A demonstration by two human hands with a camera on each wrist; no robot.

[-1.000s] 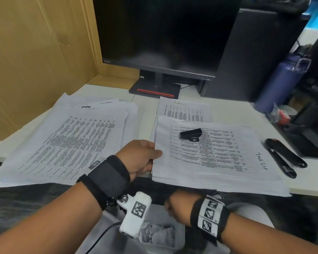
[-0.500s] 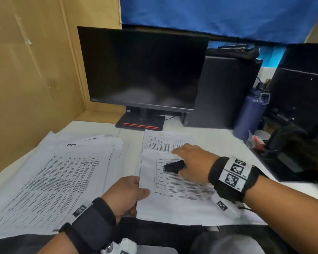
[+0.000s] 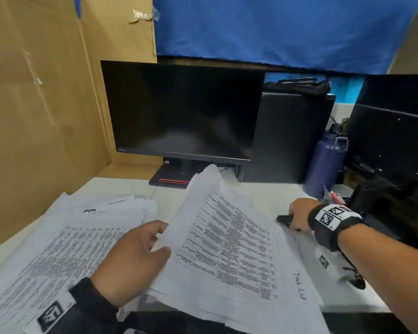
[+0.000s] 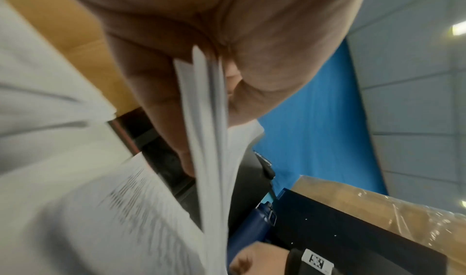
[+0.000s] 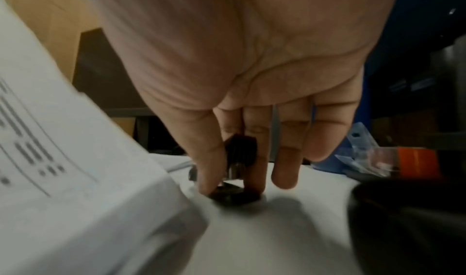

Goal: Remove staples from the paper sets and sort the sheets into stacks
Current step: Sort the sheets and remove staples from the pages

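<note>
One set of printed sheets (image 3: 229, 247) is lifted at its left edge, tilted above the white desk (image 3: 270, 201), by the left hand (image 3: 133, 261), whose thumb and fingers are closed round the edge; at least three sheet edges can be counted in the left wrist view. One small black staple remover (image 5: 239, 171) is pinched between thumb and forefinger of the right hand (image 3: 299, 216) and touches the desk, right of the lifted set. One spread stack of sheets (image 3: 53, 256) lies at the left. Two dark monitors and one blue bottle (image 3: 326, 165) are seen behind.
</note>
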